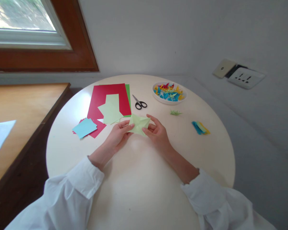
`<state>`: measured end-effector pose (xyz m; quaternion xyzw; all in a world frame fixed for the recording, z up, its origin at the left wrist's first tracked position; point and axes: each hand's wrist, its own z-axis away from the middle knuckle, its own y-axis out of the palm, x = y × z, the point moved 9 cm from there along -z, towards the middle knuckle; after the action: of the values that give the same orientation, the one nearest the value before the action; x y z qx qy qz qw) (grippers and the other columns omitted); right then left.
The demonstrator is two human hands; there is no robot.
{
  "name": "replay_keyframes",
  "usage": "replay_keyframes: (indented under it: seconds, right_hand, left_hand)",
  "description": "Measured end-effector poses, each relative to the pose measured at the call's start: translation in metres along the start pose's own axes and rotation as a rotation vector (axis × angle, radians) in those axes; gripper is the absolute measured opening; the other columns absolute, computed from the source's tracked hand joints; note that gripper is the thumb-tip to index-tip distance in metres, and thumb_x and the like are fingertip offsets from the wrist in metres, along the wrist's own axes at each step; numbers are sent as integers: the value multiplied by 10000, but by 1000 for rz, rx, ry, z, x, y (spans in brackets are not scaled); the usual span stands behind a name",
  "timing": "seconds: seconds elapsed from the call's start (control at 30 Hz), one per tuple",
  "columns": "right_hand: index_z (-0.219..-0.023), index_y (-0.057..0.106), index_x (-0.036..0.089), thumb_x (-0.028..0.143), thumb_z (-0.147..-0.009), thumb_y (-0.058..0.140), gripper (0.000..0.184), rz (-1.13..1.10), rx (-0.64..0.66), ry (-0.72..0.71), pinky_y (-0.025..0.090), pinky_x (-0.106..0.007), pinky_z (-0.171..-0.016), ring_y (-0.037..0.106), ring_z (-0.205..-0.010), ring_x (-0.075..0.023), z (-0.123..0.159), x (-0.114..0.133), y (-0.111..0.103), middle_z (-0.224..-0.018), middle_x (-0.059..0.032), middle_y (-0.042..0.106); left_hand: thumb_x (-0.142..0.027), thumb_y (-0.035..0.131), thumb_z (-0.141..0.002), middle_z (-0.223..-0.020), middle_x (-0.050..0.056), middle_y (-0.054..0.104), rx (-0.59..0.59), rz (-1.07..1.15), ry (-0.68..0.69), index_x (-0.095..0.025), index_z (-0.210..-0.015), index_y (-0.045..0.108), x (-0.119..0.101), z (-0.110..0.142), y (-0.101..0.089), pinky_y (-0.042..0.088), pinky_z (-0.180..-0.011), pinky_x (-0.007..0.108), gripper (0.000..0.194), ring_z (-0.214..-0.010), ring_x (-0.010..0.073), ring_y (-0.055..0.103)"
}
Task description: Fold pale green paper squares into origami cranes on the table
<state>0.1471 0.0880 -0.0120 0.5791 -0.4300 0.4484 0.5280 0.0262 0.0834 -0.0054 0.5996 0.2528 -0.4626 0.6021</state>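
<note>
A pale green, partly folded paper is held just above the round cream table between both hands. My left hand pinches its left edge with thumb and fingers closed. My right hand grips its right side, fingers curled around the edge. Both arms wear white sleeves.
Behind the hands lie red and green sheets with pale green squares on top, a light blue square, black scissors, a white bowl of coloured folded cranes, a small green crane and a stack of coloured strips. A wooden desk stands on the left.
</note>
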Motion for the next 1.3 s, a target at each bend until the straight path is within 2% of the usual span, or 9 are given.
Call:
replay_keyframes:
  seconds: [0.1, 0.3, 0.43, 0.6, 1.03, 1.3]
  right_hand:
    - [-1227, 458, 201, 311, -597, 722, 692, -6, 0, 5, 536, -312, -733, 678, -830, -184, 0, -1, -1, -903, -53, 724]
    - [-1247, 453, 189, 285, -587, 724, 720, -32, -17, 24, 531, -313, -741, 679, -803, -174, -1, -3, -2, -865, -38, 726]
    - [-1242, 460, 196, 279, -586, 722, 712, -38, -30, 37, 532, -321, -745, 682, -789, -173, -1, -3, -4, -850, -22, 728]
    - [-1243, 468, 190, 286, -596, 721, 702, -24, -24, 33, 530, -321, -763, 680, -815, -176, -1, -3, -4, -857, -20, 728]
    - [-1124, 576, 156, 285, -569, 761, 600, -83, -95, 21, 516, -330, -795, 678, -783, -172, -1, 0, -9, -825, -29, 731]
    - [-1115, 599, 180, 223, -487, 807, 662, -84, -21, 64, 526, -335, -805, 673, -803, -172, 0, -2, -4, -843, -21, 723]
  left_hand:
    - [-174, 704, -668, -879, 48, 701, -7, 31, -19, -152, -792, 682, 1, 0, 0, 482, -797, 258, 129, -859, 157, 638]
    - [-110, 700, -658, -787, 19, 695, -32, 108, -56, -167, -682, 655, 3, 1, -2, 494, -763, 232, 76, -786, 131, 634]
    - [-156, 697, -680, -833, 40, 701, -17, 88, -44, -167, -722, 666, 3, 1, -1, 506, -791, 258, 54, -852, 163, 641]
    - [-246, 680, -723, -903, 65, 705, 3, 94, -30, -153, -813, 688, 5, -2, -3, 506, -842, 281, 129, -925, 185, 636]
    - [-226, 615, -788, -881, 55, 709, -45, 177, -60, -141, -851, 672, 8, -1, -7, 513, -810, 275, 120, -840, 152, 645]
    - [-216, 598, -803, -896, 48, 692, -125, 157, -68, -141, -828, 658, 10, -2, -14, 537, -727, 250, 100, -798, 131, 641]
